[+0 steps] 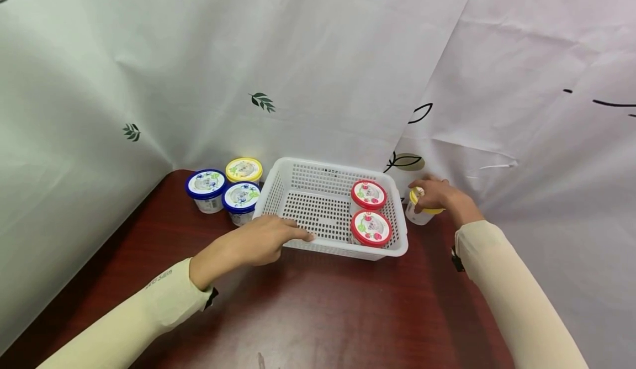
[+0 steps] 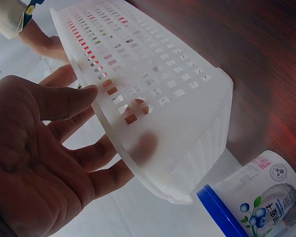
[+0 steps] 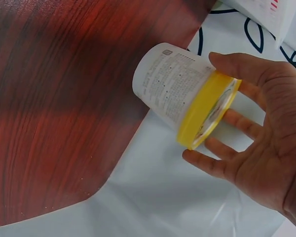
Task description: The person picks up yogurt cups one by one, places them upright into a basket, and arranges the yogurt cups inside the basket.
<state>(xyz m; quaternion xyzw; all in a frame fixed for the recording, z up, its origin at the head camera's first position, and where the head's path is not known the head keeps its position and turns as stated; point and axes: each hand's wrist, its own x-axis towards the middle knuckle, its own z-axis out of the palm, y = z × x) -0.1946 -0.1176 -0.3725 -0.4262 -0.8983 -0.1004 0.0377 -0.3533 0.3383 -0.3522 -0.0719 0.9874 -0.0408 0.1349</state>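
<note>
One rectangular white perforated plastic basket [image 1: 323,177] is occupying the centre of the frame in the head view, sitting on a dark red-brown wood-grain table [image 1: 323,308].

Left hand [image 1: 263,240], left of centre: gripping the basket's near rim, its thumb pressing the outer wall and its fingers reaching over to the inside.

Right hand [image 1: 439,195], right of centre: pinching the lid of a round white cup with a yellow lid [image 1: 419,215], thumb and fingers spanning the lid's edge. This cup is occupying a place just beside the basket's right end; whether it is touching the table, one cannot tell.

Basket contents, right end: one round red-lidded cup [image 1: 369,193] is standing behind another red-lidded cup [image 1: 371,227], lids up.

Left of the basket: two round blue-lidded cups [image 1: 242,196] are standing upright, with a second yellow-lidded cup [image 1: 244,169] standing behind.

Backdrop, upper frame: white sheeting with printed leaves [image 1: 323,82] is hanging behind the table.
</note>
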